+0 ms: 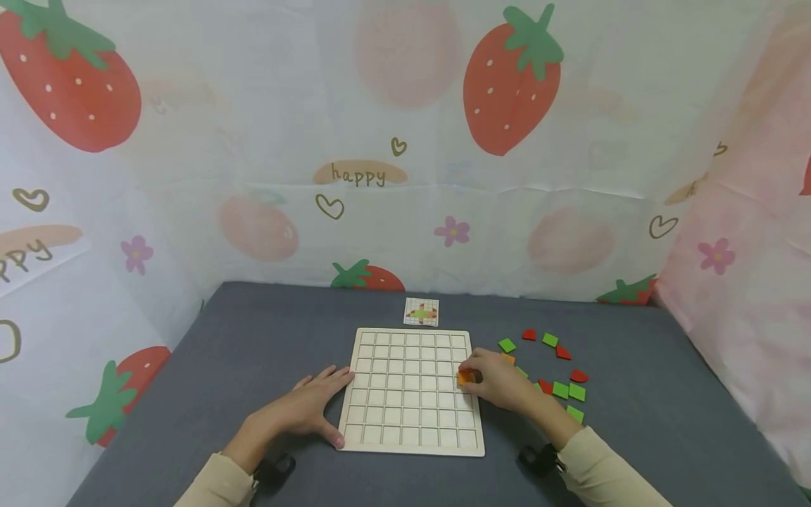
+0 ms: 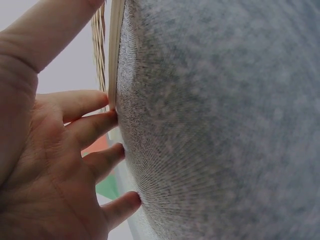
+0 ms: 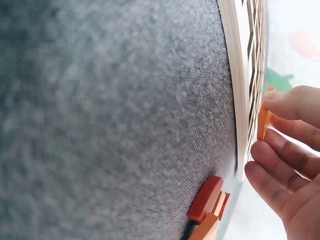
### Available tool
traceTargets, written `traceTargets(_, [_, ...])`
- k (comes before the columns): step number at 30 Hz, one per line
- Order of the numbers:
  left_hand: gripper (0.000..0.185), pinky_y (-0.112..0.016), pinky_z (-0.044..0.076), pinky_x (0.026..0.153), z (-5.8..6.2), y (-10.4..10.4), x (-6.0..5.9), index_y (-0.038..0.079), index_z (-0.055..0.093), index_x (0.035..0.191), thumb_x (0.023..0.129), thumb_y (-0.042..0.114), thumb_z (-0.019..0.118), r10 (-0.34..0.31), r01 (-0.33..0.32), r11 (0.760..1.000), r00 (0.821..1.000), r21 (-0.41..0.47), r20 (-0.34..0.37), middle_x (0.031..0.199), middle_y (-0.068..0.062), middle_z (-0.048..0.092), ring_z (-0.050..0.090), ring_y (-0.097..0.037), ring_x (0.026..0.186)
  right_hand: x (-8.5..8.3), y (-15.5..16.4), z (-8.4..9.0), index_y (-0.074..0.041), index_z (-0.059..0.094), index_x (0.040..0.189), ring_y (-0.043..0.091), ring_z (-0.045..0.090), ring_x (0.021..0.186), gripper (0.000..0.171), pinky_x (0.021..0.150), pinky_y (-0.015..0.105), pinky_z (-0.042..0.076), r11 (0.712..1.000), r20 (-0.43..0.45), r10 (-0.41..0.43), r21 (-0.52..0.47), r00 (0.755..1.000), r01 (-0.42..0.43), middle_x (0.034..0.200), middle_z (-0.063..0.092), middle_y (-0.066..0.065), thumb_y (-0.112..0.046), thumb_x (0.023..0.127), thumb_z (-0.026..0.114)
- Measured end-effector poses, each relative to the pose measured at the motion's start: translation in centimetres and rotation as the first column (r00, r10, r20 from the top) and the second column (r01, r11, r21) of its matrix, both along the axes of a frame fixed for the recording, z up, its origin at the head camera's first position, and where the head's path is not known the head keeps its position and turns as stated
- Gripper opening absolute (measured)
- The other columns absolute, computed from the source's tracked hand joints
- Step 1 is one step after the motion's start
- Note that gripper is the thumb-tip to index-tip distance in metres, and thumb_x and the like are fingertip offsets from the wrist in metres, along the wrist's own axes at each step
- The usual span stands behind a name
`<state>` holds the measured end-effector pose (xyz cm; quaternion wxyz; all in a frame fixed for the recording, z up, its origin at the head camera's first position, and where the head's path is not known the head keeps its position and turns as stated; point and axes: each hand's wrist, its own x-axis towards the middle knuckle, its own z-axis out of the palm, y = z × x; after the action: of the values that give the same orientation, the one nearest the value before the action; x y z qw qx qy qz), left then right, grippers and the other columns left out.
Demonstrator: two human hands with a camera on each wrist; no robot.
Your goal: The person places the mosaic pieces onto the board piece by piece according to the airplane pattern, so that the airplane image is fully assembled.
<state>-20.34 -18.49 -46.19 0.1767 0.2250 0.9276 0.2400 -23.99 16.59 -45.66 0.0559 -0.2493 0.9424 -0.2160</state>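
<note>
Head view: right hand (image 1: 500, 384) pinches orange tile (image 1: 465, 378) over grid board (image 1: 412, 391)

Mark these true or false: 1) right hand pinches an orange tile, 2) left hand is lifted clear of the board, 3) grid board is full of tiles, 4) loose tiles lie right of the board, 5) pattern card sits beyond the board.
1) Right hand pinches an orange tile: true.
2) Left hand is lifted clear: false, it rests against the grid board edge.
3) Board full: false, its cells show empty.
4) Loose tiles lie right: true.
5) Pattern card sits beyond it: true.
</note>
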Motion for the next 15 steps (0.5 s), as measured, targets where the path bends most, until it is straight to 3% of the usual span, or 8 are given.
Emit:
traceTargets(7, [0.112, -0.06, 0.013, 0.106, -0.03, -0.02, 0.04, 0.007, 0.027, 0.142, 0.052, 0.05, 0.078, 0.0, 0.0, 1.0, 1.0, 0.005, -0.007, 0.147, -0.012, 0.029, 0.017, -0.035, 0.139, -0.14, -0.19, -0.16, -0.011, 0.067, 0.103, 0.008, 0.05, 0.078, 0.025, 0.064, 0.021, 0.044, 0.998, -0.027, 0.057, 0.02, 0.998, -0.057, 0.093, 0.057, -0.003, -0.021, 0.08, 0.066])
traceTargets(15, [0.111, -0.058, 0.013, 0.107, 0.02, 0.06, 0.06, 0.009, 0.027, 0.142, 0.052, 0.05, 0.078, 0.01, -0.01, 1.0, 1.0, -0.002, 0.008, 0.148, -0.01, 0.028, 0.016, -0.034, 0.139, -0.18, -0.39, -0.21, -0.011, 0.068, 0.102, 0.007, 0.048, 0.076, 0.024, 0.064, 0.021, 0.043, 0.997, -0.028, 0.068, 0.043, 0.997, -0.067, 0.09, 0.057, -0.003, -0.019, 0.079, 0.066])
